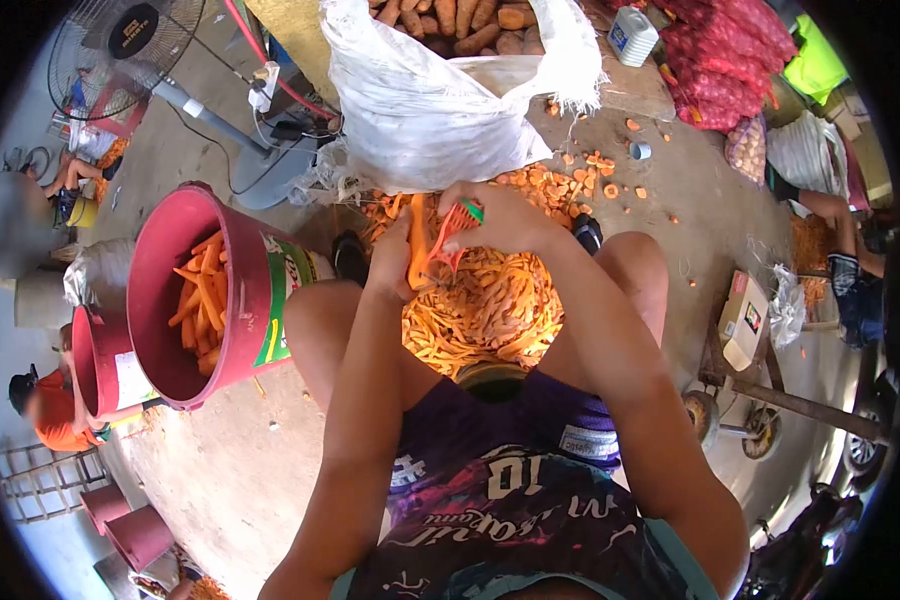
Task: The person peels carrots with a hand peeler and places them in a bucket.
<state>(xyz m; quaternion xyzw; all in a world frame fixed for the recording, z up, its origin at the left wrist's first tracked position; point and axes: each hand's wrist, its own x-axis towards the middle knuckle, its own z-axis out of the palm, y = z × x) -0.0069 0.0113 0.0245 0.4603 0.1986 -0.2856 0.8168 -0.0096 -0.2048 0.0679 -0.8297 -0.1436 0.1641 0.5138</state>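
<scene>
My left hand (391, 260) is wrapped round an orange carrot (420, 235) whose skin is off along the visible side. In my right hand (500, 218) is a peeler (454, 236) with a red-orange body and a green end, held right beside the carrot. Both hands are over a heap of carrot peelings (490, 310) between my knees. Part of a round container rim (490, 372) shows under the heap, close to my lap.
A white sack (420, 110) of unpeeled carrots (475, 22) stands ahead. At left, a big red bucket (255, 300) holds peeled carrots (203, 305). A fan (215, 130) stands behind it. Cut carrot ends (570, 185) litter the floor. Other people sit at both sides; a cart (760, 390) is at right.
</scene>
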